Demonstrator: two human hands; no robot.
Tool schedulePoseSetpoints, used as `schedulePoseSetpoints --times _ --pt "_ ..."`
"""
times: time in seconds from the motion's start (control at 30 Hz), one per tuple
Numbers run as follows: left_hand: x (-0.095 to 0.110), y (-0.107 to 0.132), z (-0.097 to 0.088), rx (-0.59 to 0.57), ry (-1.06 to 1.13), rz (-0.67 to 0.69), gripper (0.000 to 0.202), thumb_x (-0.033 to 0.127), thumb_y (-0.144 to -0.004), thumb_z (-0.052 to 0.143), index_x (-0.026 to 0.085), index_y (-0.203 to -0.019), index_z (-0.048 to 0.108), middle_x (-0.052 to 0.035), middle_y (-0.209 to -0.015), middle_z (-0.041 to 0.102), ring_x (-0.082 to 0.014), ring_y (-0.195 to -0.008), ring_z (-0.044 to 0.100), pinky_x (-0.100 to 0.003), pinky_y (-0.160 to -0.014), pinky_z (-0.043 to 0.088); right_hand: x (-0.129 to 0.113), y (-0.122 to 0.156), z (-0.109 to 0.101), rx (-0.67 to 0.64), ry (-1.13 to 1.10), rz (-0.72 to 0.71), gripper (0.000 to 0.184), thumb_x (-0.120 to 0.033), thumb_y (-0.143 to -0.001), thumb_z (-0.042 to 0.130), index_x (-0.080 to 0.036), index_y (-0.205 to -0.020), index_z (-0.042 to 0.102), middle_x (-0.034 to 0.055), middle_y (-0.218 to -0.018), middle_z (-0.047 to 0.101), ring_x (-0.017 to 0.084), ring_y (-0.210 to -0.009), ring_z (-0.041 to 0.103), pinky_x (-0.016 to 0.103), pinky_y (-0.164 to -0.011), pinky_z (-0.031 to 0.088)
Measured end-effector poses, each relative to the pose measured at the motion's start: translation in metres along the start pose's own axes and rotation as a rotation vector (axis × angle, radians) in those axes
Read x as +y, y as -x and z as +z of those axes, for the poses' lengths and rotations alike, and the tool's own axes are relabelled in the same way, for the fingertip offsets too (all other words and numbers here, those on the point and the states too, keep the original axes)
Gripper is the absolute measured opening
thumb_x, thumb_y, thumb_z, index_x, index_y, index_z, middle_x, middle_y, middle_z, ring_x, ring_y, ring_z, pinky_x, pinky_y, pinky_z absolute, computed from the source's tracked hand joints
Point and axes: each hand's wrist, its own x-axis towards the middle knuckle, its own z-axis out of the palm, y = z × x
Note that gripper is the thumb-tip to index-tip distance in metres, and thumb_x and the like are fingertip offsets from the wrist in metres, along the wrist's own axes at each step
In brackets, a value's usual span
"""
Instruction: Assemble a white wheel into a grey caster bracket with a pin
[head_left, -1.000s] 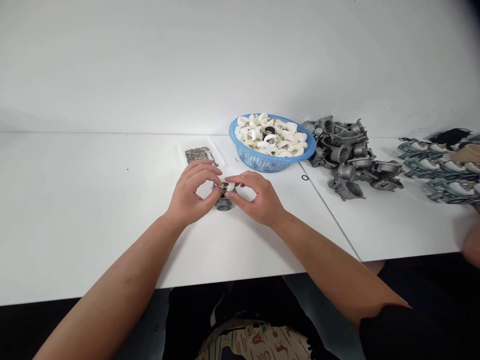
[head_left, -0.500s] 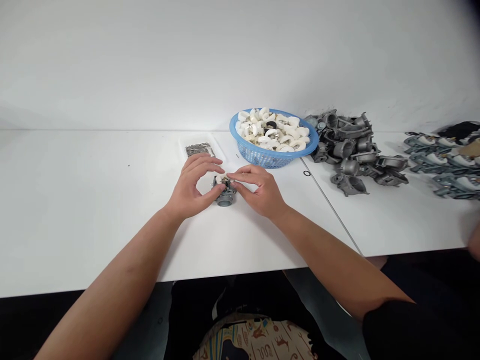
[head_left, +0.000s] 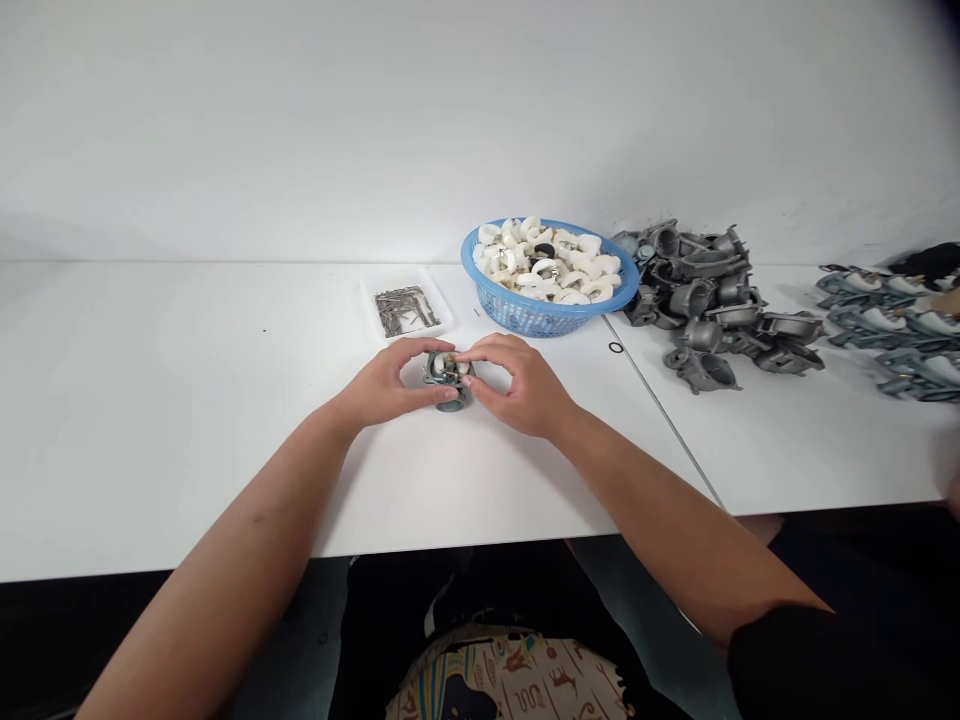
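A grey metal carburetor body (head_left: 451, 404) rests on the white table between my hands, with a white float (head_left: 440, 364) set in its upper side. My left hand (head_left: 384, 384) grips the body from the left, thumb at the front and fingers at the back. From the right, my right hand (head_left: 523, 384) pinches at the float, its index finger and thumb touching the right part. Small brass-coloured parts show in the middle of the float. The fingers cover some of the body's edges.
Behind the hands lies a white tray (head_left: 444, 318) of thin metal pins. A blue basket (head_left: 536, 318) full of white floats stands to its right. Farther right are piled grey metal bowls (head_left: 705, 370), a black ring (head_left: 616, 348) and rows of carburetor bodies (head_left: 911, 325).
My left hand has lowered from the float area to wrap the carburetor body, and its fingers have closed in. The float now shows more plainly. My right hand stays at its right side.
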Motion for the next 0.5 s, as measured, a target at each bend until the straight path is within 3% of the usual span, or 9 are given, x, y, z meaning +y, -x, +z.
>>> schedulePoseSetpoints --times 0.2,0.37,0.5 --pt "0.0035 -0.0026 0.0001 -0.056 0.215 -0.012 0.044 0.046 -0.08 0.078 0.024 -0.117 0.067 -0.0069 -0.123 0.066 -0.0268 -0.117 0.058 -0.047 -0.107 0.044 0.0039 0.0028 0.001 -0.057 0.025 0.143 0.041 -0.036 -0.087 0.068 -0.024 -0.125 0.062 0.0056 -0.121 0.068 0.025 -0.115 0.06 0.045 -0.1 0.049" --pt "0.0016 -0.0037 0.0001 -0.149 0.422 -0.128 0.05 0.043 -0.077 0.082 0.022 -0.118 0.063 -0.0092 -0.119 0.063 -0.0216 -0.097 0.061 -0.045 -0.089 0.053 0.0052 0.0026 0.001 -0.113 -0.022 0.18 0.042 -0.041 -0.086 0.068 -0.025 -0.124 0.062 0.0059 -0.125 0.067 0.026 -0.117 0.061 0.045 -0.101 0.049" --pt "-0.0013 -0.0042 -0.0008 -0.159 0.457 -0.152 0.052 0.04 -0.073 0.085 0.021 -0.115 0.061 -0.0073 -0.111 0.064 -0.019 -0.093 0.059 -0.043 -0.088 0.052 0.0042 0.0017 0.0009 -0.109 -0.033 0.186 0.043 -0.041 -0.086 0.068 -0.024 -0.125 0.062 0.006 -0.127 0.067 0.026 -0.118 0.061 0.045 -0.102 0.049"
